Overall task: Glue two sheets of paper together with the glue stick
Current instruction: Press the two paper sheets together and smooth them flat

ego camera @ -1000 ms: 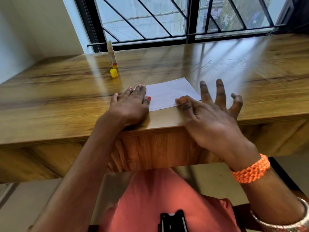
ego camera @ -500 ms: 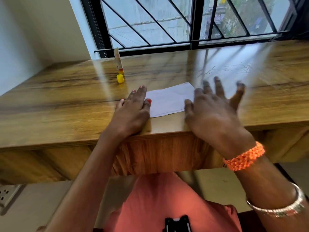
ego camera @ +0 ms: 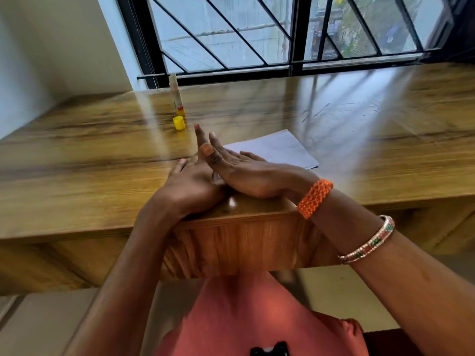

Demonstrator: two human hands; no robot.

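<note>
Both hands lie flat with nothing in their grip, right hand (ego camera: 246, 176) crossed over left hand (ego camera: 191, 187) at frame centre. The paper (ego camera: 277, 149) lies just right; the uncapped glue stick (ego camera: 176, 95) stands upper left on the bench (ego camera: 77, 155), its yellow cap (ego camera: 179, 123) beside it.

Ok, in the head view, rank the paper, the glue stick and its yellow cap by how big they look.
1. paper, largest, though the right hand covers its near corner.
2. glue stick, standing upright and uncapped.
3. yellow cap, smallest.
The glue stick stands farthest from the camera, but the gaps look too wide for that to change the order.
</note>
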